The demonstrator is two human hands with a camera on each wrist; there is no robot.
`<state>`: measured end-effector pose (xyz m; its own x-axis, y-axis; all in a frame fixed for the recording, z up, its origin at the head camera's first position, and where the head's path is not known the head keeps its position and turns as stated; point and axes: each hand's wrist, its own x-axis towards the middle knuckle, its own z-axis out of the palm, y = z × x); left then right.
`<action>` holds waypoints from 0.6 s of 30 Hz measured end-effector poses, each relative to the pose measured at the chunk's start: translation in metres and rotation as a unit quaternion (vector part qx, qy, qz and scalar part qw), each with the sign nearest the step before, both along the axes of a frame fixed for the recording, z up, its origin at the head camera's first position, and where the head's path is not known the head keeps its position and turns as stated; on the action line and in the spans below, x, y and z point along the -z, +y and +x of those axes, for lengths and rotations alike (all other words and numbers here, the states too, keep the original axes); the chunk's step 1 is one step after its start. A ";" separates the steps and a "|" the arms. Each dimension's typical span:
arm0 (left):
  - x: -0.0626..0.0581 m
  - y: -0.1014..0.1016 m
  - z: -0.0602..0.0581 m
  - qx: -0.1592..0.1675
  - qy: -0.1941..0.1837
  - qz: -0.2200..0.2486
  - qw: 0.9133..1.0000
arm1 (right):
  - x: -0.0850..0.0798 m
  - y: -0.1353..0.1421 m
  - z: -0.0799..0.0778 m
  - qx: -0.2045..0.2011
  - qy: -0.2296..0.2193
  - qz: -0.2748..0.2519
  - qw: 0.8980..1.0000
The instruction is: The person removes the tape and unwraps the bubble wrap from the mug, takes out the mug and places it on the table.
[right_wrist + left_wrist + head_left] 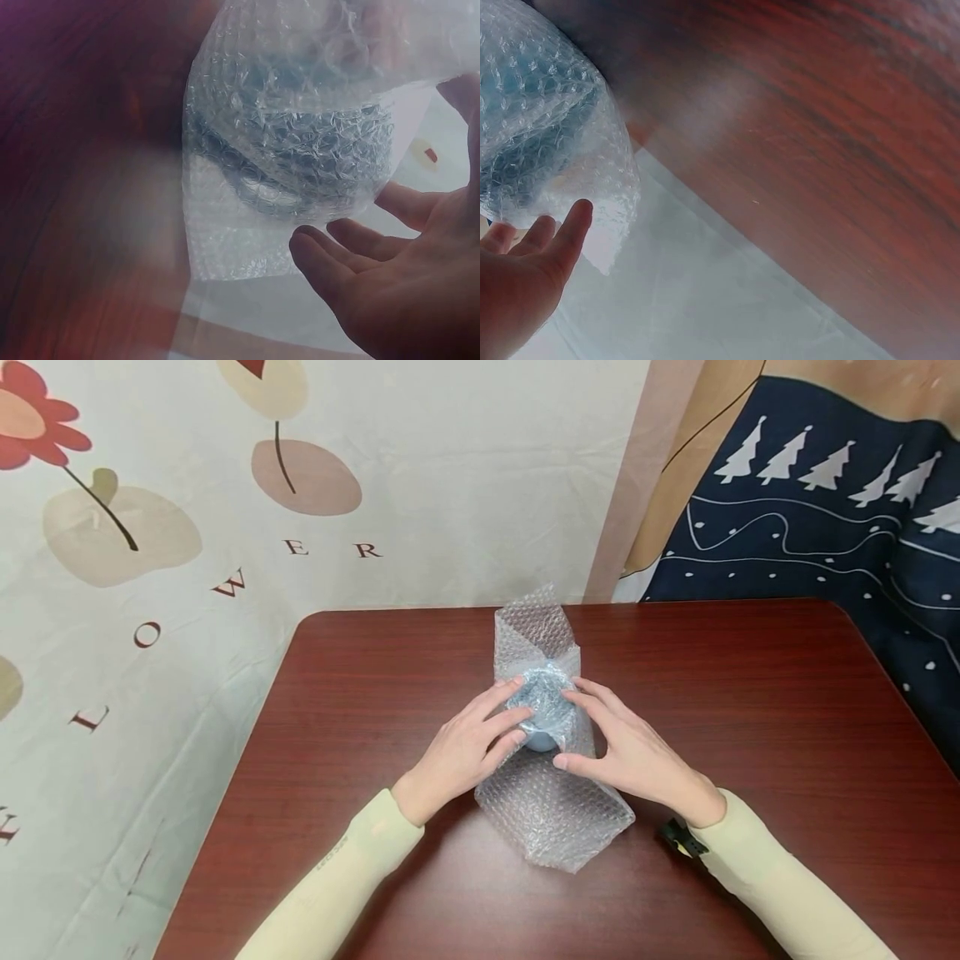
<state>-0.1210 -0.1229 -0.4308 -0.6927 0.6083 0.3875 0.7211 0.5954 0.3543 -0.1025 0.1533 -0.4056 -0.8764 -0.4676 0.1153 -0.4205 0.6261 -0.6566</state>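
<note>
A light blue, round, cup-like object [541, 742] sits at the middle of the table, mostly hidden under bubble wrap [551, 814]. One layer of the wrap folds over its top, while a loose flap spreads out toward the person. My left hand [468, 739] rests its fingertips on the wrap at the object's left side, fingers spread. From the right, my right hand [637, 743] touches the wrap with its fingers extended and its thumb near the front rim. In the right wrist view the wrapped blue sides [315, 150] show through, right by the fingertips.
The dark red wooden table [337, 693] has rounded far corners. Behind it hangs a pale cloth [465, 468] with flower prints and letters. A navy cloth [795, 543] with white trees hangs at the right. A dark band [682, 839] circles the right wrist.
</note>
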 end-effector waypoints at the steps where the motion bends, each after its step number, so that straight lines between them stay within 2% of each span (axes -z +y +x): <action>1: 0.000 0.000 0.000 0.000 -0.001 0.000 1.000 | 0.000 0.000 0.000 -0.001 0.001 -0.001 1.000; 18: 0.001 0.000 0.001 0.002 0.002 0.003 1.000 | 0.004 0.005 0.000 -0.009 0.020 -0.010 1.000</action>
